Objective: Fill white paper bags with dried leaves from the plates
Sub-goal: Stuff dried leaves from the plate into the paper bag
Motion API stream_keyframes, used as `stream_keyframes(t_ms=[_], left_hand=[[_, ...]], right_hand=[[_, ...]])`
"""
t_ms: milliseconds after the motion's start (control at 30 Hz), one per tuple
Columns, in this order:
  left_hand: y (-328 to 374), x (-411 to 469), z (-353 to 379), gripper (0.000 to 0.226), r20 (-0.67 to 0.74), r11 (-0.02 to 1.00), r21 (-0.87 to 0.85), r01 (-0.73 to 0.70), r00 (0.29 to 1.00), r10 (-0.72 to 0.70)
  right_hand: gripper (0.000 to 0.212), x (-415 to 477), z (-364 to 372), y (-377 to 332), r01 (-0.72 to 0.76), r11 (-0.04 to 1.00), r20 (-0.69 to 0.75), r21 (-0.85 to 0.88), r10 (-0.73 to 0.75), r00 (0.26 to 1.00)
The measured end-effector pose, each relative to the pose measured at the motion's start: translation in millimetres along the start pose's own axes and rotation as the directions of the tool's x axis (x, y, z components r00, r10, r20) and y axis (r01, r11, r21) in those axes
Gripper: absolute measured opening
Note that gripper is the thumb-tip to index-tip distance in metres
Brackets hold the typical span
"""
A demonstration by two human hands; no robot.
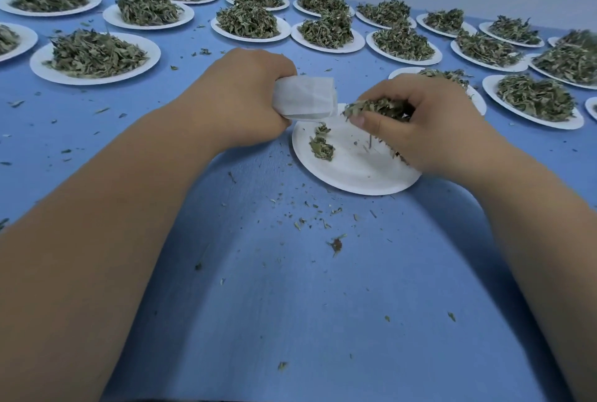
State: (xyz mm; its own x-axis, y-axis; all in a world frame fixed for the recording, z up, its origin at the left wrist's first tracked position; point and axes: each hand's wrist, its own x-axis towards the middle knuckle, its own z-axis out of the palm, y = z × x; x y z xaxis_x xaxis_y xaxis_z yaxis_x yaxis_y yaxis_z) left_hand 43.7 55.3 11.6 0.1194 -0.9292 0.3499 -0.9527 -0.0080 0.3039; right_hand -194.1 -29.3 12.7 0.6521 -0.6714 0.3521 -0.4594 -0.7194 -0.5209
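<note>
Left hand (245,94): fingers clenched around a white paper bag (305,98), its mouth turned toward the right hand.
Right hand (429,123): fingers grasping a bunch of dried leaves (374,108), held just beside the bag's mouth.
Near plate (352,175): directly below both hands; almost bare, with one small clump of leaves (321,147).
Far plates (95,57): rows across the back, each heaped with leaves.
Tabletop (290,288): blue, scattered with leaf crumbs.
</note>
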Motion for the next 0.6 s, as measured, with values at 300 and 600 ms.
stream_keyframes(t_ms=[300, 600], left_hand=[[15.4, -3.1, -0.5, 0.014, 0.027, 1.0, 0.017, -0.019, 0.999, 0.018], [23.2, -4.4, -6.0, 0.021, 0.034, 0.992, 0.121, 0.019, 0.999, -0.023]], right_hand=[[0.009, 0.2, 4.3, -13.5, 0.007, 0.986, -0.016, 0.166, -0.004, 1.0], [0.045, -0.2, 0.8, -14.1, -0.048, 0.993, -0.051, 0.107, 0.054, 0.997]])
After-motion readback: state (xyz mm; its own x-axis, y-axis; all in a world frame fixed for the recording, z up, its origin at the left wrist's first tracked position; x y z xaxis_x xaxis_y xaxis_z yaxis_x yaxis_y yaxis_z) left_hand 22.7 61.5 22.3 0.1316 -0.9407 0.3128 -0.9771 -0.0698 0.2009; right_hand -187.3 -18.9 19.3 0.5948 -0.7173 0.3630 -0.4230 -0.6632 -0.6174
